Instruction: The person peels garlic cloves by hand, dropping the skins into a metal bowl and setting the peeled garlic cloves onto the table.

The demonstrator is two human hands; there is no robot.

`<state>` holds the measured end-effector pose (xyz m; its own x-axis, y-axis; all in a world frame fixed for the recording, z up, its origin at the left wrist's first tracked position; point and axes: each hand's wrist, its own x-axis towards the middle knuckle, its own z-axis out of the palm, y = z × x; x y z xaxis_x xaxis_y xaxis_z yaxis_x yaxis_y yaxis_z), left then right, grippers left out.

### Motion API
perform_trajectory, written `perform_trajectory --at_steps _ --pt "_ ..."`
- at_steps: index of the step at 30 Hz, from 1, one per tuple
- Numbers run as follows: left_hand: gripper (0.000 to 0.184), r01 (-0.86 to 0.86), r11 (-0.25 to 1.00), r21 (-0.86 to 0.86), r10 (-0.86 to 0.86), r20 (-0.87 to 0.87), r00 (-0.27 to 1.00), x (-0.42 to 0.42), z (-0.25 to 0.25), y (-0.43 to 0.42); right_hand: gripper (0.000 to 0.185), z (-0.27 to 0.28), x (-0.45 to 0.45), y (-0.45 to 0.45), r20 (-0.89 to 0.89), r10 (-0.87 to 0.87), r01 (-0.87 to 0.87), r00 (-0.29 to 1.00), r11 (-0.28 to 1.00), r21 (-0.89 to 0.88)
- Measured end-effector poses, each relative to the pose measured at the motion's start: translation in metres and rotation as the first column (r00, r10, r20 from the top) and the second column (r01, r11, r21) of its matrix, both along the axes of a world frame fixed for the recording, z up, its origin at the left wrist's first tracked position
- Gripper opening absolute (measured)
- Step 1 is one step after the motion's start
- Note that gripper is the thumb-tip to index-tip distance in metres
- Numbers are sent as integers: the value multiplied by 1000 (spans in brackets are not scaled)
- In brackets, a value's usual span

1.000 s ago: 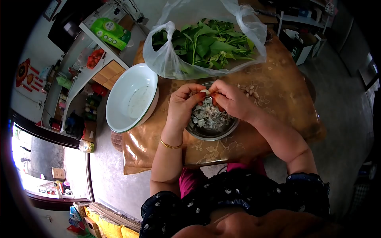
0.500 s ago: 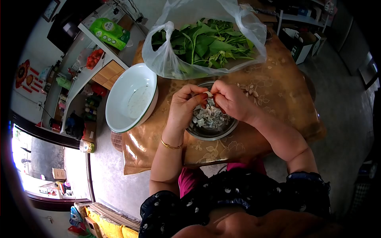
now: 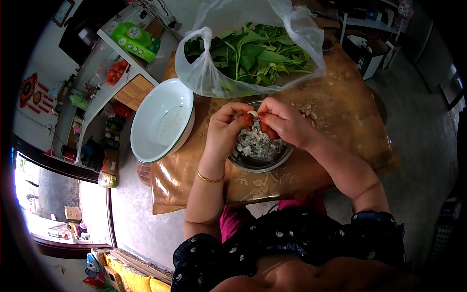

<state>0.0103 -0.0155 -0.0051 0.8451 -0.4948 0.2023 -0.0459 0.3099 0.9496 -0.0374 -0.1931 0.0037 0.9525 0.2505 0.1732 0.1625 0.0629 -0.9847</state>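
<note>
A small whitish garlic clove [image 3: 253, 113] sits pinched between my two hands, over a metal bowl [image 3: 260, 169]. My left hand [image 3: 226, 127] grips it between thumb and fingertips. The thumb and forefinger of my right hand [image 3: 283, 124] press on its other side, with the other fingers curled under. Loose pale garlic skins [image 3: 260, 146] fill much of the bowl, whose far rim is partly hidden behind my hands. Several garlic cloves [image 3: 307, 112] lie on the tablecloth just beyond my right hand.
A white basin [image 3: 168, 124] with a little clear liquid and dark bits stands at the table's left. Across the back, an open plastic bag [image 3: 206, 73] holds green leafy stems [image 3: 258, 53]. The brown tablecloth [image 3: 350, 131] covers the table. Shelves [image 3: 114, 80] stand farther left.
My right thumb and fingers have shifted slightly on the clove, and more of its pale surface shows. Both hands stay over the bowl.
</note>
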Motion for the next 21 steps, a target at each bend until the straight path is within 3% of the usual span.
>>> perform_trajectory --at_steps 4,10,17,21 --pt "18 -39 998 58 32 118 993 1 -5 0 5 0 1 -1 51 -24 27 998 998 -61" --pt "16 -78 994 80 65 155 986 -2 -4 -4 4 -1 0 1 208 -96 128 973 981 -147" --pt "16 -57 997 47 51 109 993 -4 -3 -5 3 3 -4 3 180 -104 126 978 986 -110" --pt "16 -6 1000 -2 6 72 997 -7 -2 -8 3 -3 -2 5 289 -155 204 945 968 -147"
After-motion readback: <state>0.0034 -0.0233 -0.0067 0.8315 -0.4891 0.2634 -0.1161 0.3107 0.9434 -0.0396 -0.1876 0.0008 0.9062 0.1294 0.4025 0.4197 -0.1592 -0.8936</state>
